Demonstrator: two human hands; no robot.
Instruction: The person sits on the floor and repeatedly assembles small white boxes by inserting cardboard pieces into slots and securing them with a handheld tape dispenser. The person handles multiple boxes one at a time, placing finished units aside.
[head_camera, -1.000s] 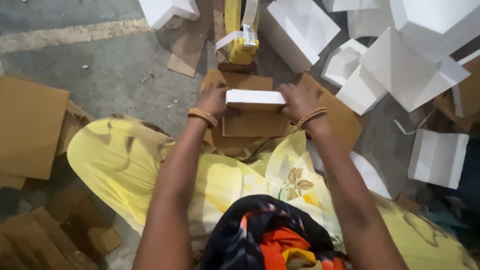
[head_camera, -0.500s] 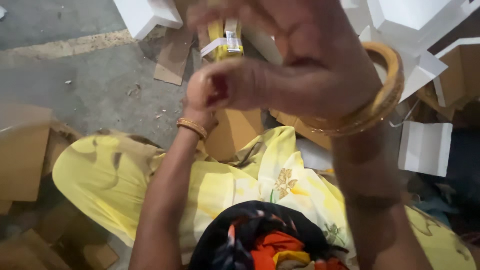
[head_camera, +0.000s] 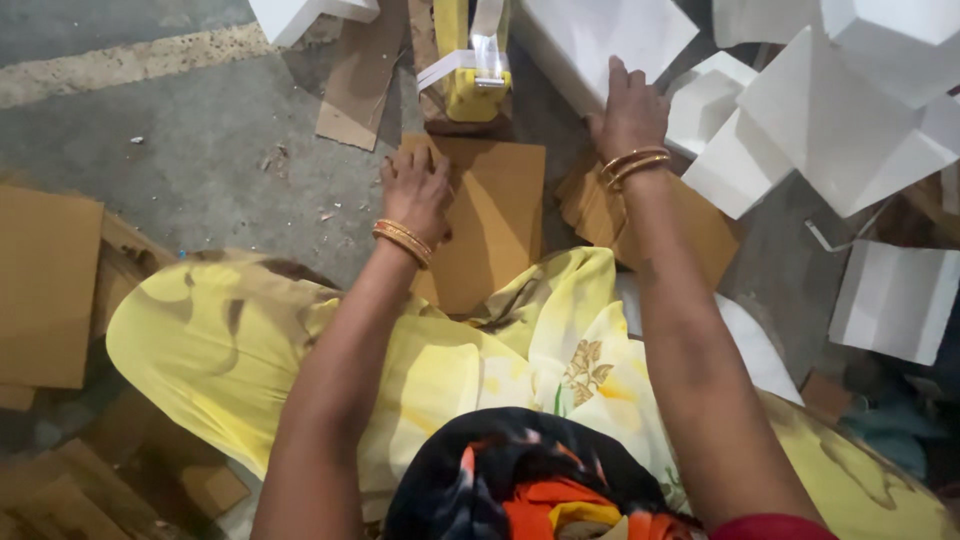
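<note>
Nearest the camera lies a dark cloth with orange and red patches (head_camera: 520, 480), bunched in the lap, and beyond it spreads the yellow flowered fabric (head_camera: 400, 360) of the person's garment, draped over both knees. From there two bare forearms reach forward, each with gold bangles at the wrist. The left hand (head_camera: 418, 192) rests palm down on the near left edge of a flat brown cardboard sheet (head_camera: 495, 215) that lies on the grey concrete floor (head_camera: 200, 150) just ahead of the knees; its fingers are spread and loosely curled, pressing on the sheet rather than gripping it. A second layer of brown cardboard pieces (head_camera: 690, 225) pokes out to the right of that sheet, under the right forearm. Farther on, the right hand (head_camera: 628, 112) lies open and flat, fingers extended, on the near edge of a large white foam block (head_camera: 605, 40). Just left of that block stands a yellow tape dispenser with a strip of clear tape (head_camera: 475, 60), set on a dark scrap. To the right, a heap of white foam corner pieces (head_camera: 830, 110) is piled up, touching one another. At the far left edge lies a stack of brown cardboard sheets (head_camera: 45, 285), well apart from both hands.
</note>
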